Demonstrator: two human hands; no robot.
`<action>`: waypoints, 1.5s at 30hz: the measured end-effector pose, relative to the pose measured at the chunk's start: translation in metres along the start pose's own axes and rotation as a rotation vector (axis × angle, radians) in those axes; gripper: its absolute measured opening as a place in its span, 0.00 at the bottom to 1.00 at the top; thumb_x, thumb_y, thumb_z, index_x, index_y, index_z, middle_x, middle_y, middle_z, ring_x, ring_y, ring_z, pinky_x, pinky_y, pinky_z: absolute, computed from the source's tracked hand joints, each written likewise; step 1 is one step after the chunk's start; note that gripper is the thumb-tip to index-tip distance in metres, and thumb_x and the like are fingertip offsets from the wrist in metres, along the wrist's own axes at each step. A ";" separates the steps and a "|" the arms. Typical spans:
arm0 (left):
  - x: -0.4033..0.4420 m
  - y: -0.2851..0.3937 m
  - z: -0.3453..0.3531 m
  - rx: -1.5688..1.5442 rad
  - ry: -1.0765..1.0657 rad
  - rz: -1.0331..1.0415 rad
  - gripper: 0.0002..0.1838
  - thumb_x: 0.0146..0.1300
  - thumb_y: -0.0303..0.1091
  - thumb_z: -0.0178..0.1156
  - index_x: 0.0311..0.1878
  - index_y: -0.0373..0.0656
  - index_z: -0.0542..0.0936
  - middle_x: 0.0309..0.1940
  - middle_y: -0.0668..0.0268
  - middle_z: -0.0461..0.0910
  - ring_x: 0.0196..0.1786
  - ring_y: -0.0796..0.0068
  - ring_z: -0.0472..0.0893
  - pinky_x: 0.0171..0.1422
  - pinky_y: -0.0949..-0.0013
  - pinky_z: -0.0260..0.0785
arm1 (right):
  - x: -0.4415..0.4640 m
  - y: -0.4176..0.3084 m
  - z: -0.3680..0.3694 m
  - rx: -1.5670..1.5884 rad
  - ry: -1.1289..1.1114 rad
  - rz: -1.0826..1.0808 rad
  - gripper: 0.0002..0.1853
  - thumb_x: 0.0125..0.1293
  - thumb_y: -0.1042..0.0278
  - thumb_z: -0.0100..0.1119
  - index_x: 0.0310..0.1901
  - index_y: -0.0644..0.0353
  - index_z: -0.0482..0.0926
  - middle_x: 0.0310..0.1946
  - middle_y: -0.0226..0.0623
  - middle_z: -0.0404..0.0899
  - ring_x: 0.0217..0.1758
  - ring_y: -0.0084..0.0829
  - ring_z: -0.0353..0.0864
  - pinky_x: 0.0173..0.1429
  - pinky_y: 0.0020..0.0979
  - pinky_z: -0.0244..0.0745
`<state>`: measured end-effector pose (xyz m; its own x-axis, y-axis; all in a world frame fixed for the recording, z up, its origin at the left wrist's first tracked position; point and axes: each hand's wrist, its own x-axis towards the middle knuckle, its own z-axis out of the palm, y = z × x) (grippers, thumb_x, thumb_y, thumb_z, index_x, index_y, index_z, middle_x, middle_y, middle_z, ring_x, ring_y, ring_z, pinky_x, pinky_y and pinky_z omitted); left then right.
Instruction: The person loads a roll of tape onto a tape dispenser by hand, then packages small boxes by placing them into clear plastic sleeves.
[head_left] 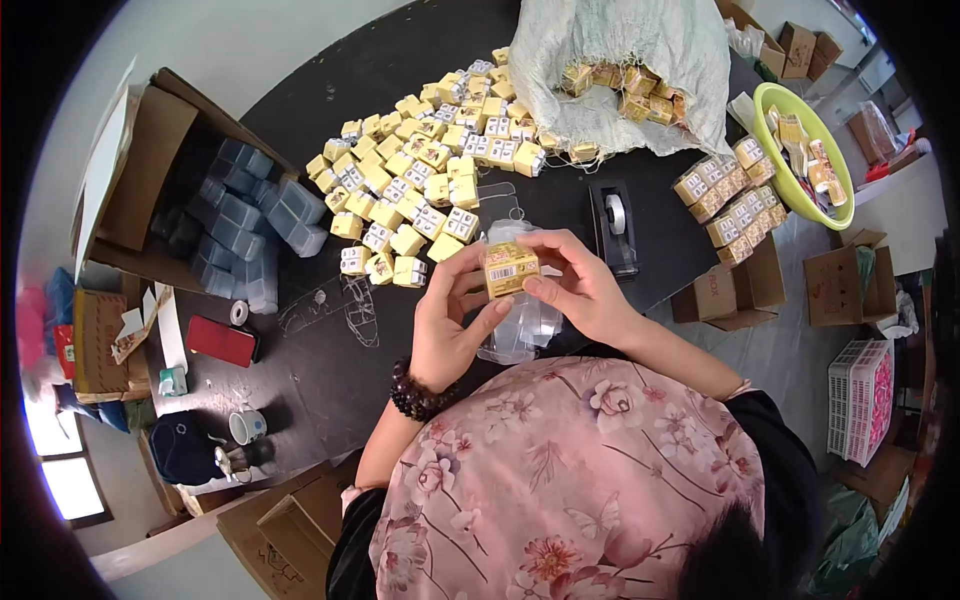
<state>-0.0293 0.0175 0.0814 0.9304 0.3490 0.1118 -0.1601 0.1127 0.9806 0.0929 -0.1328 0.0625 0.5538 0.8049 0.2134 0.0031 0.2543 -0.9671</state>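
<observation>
Between my two hands is a small yellow box (511,268) with a barcode on the side facing me. My left hand (447,318) grips its left side, fingers curled behind and thumb at the lower edge. From the right, my right hand (578,285) pinches the same box with thumb and fingers. Beneath the hands lies clear plastic packaging (520,335), partly hidden by them. Just beyond, a heap of small yellow and white boxes (410,165) spreads over the dark table (330,385). A black tape dispenser (614,230) stands right of my right hand.
A woven sack (640,35) with more boxes lies at the back. Wrapped box blocks (735,200) sit near a green basin (848,195). At left, a carton (150,170) holds clear plastic cases (240,225); a red phone (222,340) and a mug (245,427) are nearer.
</observation>
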 end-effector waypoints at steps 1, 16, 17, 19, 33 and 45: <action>0.001 -0.002 -0.002 -0.023 -0.026 -0.016 0.27 0.59 0.18 0.65 0.62 0.34 0.68 0.57 0.60 0.71 0.56 0.72 0.77 0.59 0.70 0.74 | 0.000 0.002 -0.003 0.001 -0.005 -0.001 0.20 0.68 0.74 0.59 0.61 0.61 0.69 0.53 0.33 0.71 0.58 0.24 0.73 0.55 0.26 0.75; 0.001 -0.019 -0.002 0.139 -0.050 0.089 0.29 0.57 0.17 0.65 0.57 0.38 0.60 0.57 0.53 0.74 0.49 0.74 0.79 0.47 0.74 0.75 | 0.017 -0.005 -0.018 0.092 -0.143 0.205 0.10 0.66 0.75 0.62 0.47 0.64 0.76 0.45 0.36 0.79 0.49 0.22 0.79 0.52 0.23 0.74; 0.001 -0.018 -0.002 0.140 -0.049 0.091 0.29 0.57 0.17 0.65 0.57 0.38 0.60 0.57 0.53 0.74 0.49 0.74 0.79 0.47 0.74 0.75 | 0.018 -0.007 -0.018 0.092 -0.144 0.203 0.10 0.66 0.75 0.62 0.47 0.64 0.76 0.45 0.36 0.79 0.49 0.22 0.79 0.52 0.23 0.74; 0.000 -0.014 -0.002 0.267 -0.061 0.106 0.29 0.57 0.17 0.65 0.57 0.37 0.61 0.56 0.54 0.75 0.49 0.74 0.79 0.47 0.74 0.75 | 0.020 -0.009 -0.017 -0.066 -0.121 0.161 0.08 0.66 0.76 0.62 0.45 0.66 0.80 0.43 0.33 0.79 0.45 0.18 0.79 0.47 0.21 0.74; 0.001 -0.028 -0.018 0.163 -0.090 0.060 0.17 0.64 0.17 0.58 0.55 0.36 0.71 0.56 0.59 0.73 0.51 0.74 0.79 0.50 0.73 0.76 | 0.034 -0.017 -0.038 -0.342 -0.498 0.068 0.20 0.65 0.83 0.48 0.57 0.63 0.78 0.57 0.39 0.73 0.62 0.33 0.72 0.64 0.30 0.67; -0.024 -0.017 -0.052 -0.579 -0.162 -0.497 0.22 0.62 0.23 0.57 0.58 0.44 0.63 0.48 0.60 0.76 0.53 0.68 0.79 0.57 0.63 0.73 | 0.156 0.110 -0.100 -1.590 -0.045 -0.125 0.21 0.55 0.71 0.64 0.51 0.59 0.76 0.52 0.44 0.72 0.55 0.45 0.76 0.56 0.42 0.76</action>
<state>-0.0665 0.0559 0.0539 0.9676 -0.0049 -0.2526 0.1830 0.7032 0.6871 0.2633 -0.0329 -0.0244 0.4592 0.8447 0.2751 0.8871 -0.4524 -0.0918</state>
